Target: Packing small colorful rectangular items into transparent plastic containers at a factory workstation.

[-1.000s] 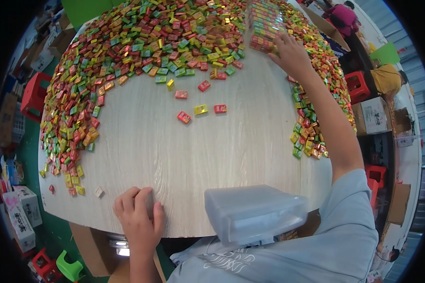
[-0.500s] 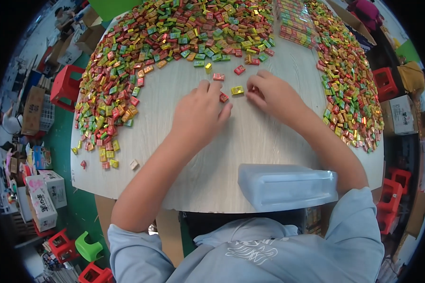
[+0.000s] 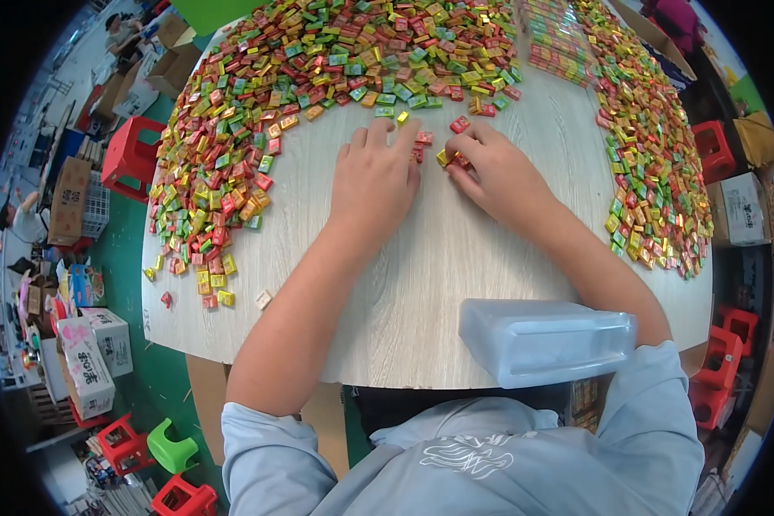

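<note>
Small block-shaped wrapped candies in red, green, yellow and orange lie in a wide heap across the far side of a pale wooden table. My left hand is palm down with its fingers stretched forward, beside red candies near its index finger and thumb. My right hand pinches a red candy between thumb and fingers. A yellow candy sits at those fingertips. Just beyond, another red candy and a yellow one lie apart from the heap.
A translucent plastic box rests at the near edge by my right forearm. Clear packs of neatly stacked candies stand at the far right of the heap. Red stools and cartons are on the floor around the table.
My left hand has moved forward beside the red candies, its fingers straighter. My right hand has come closer to the yellow candy, which is now at its fingertips. The view has shifted slightly.
</note>
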